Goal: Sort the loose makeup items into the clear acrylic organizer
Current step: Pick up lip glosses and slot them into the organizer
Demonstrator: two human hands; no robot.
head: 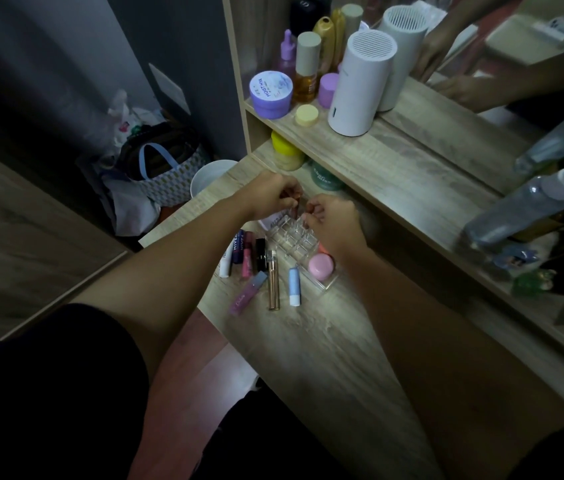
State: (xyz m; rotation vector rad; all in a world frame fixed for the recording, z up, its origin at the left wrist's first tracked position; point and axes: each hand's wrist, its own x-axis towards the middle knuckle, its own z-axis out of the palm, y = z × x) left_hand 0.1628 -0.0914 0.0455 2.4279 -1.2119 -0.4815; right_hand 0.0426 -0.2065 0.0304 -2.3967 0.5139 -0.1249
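Note:
The clear acrylic organizer [299,242] lies on the wooden vanity top, with a pink round jar [320,267] and an orange item [323,249] in its near end. My left hand [270,195] is closed on a slim brownish tube [295,207] held over the organizer's far end. Beside it, my right hand [334,223] has its fingers curled at the same tube; its grip is unclear. Loose items lie left of the organizer: a Nivea stick [238,251], a pink tube [247,261], a black lipstick [261,254], a purple gloss [248,297], a gold tube [273,280] and a blue-and-white stick [294,285].
A raised shelf [395,168] carries a purple jar [270,95], bottles and a white cylinder [360,84]. A yellow-lidded jar [285,150] and a green jar [325,178] stand under it. Spray bottles [523,209] lean at right by the mirror. Bags and a white bin [209,178] sit on the floor at left.

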